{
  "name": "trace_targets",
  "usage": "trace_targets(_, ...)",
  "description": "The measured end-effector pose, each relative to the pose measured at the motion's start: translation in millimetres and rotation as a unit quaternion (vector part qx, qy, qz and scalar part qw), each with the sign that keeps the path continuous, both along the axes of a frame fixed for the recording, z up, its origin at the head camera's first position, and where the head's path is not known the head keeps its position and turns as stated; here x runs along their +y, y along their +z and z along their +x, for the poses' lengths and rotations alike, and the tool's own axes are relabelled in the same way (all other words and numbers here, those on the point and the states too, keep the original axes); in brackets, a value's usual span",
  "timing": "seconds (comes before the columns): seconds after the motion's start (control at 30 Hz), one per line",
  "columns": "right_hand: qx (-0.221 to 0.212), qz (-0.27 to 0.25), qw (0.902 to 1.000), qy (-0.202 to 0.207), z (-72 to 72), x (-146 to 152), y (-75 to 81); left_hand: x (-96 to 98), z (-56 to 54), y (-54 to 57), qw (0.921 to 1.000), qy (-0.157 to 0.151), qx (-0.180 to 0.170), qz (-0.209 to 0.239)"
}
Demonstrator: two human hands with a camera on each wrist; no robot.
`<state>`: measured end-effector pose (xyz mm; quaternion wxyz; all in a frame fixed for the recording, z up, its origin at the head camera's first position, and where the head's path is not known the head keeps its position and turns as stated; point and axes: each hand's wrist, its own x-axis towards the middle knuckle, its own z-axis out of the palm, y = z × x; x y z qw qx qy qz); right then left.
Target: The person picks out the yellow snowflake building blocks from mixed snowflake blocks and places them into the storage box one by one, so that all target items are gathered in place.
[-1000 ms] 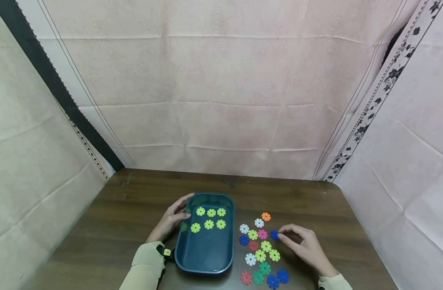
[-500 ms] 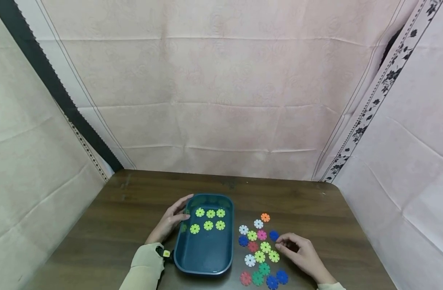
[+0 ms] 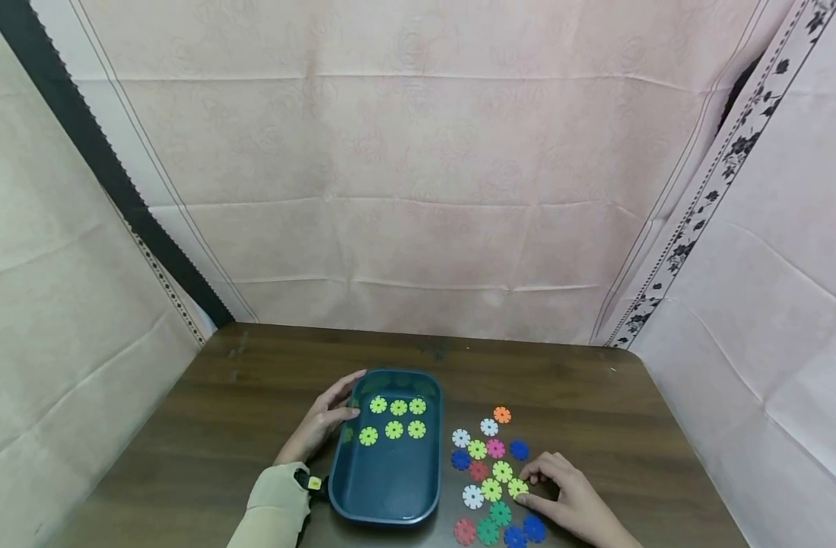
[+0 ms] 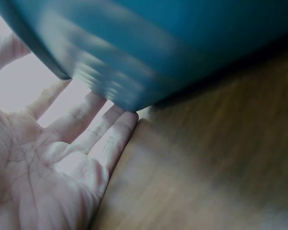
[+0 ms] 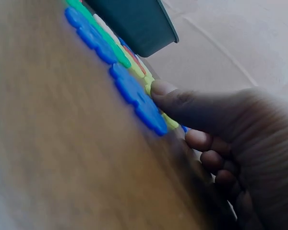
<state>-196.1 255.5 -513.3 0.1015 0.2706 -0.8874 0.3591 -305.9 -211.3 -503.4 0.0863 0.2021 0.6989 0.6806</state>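
Note:
My left hand holds the left side of a dark teal tray, thumb over its rim. In the left wrist view the fingers lie against the tray's outer wall. Two rows of yellow-green notched discs lie inside the tray. To its right, my right hand pinches the edges of a yellow-green notched disc on the table, between thumb and forefinger. In the right wrist view the thumb meets a yellow-green edge and hides most of that disc.
Around the right hand lie more notched discs: orange, pink, white, red, green and blue. They rest flat on the brown wooden table. Pale cloth hangs behind and at both sides.
My right hand has moved from the blue disc at the upper right down to the yellow-green disc. That blue disc stays on the table. My left hand and the tray keep their place.

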Motion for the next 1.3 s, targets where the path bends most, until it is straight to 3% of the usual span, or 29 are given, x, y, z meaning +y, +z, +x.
trace_targets(0.27, -0.019, 0.006, 0.9998, -0.009, -0.7, 0.5, -0.8, -2.8, -1.7, -0.9, 0.9994, -0.02, 0.027, 0.003)
trace_targets(0.47, -0.027, 0.011, 0.9996, -0.003, -1.7, 0.9, -0.5, -3.0, -1.7, -0.6, 0.9997, -0.016, 0.021, 0.003)
trace_targets(0.73, -0.072, -0.016, 0.9972, -0.01, 0.1, 2.9, 1.0, -1.7, -0.5, -0.5, 0.9999, -0.008, 0.011, 0.002)
trace_targets(0.93, -0.068, -0.058, 0.996, -0.001, -1.0, 4.7, -0.3, -1.3, -1.3, -1.3, 0.9998, -0.011, 0.016, 0.002)
trace_targets(1.3, -0.06, -0.075, 0.9954, -0.002, -0.9, 3.5, -0.5, -1.2, -2.4, -1.6, 0.9997, -0.016, 0.02, 0.006)
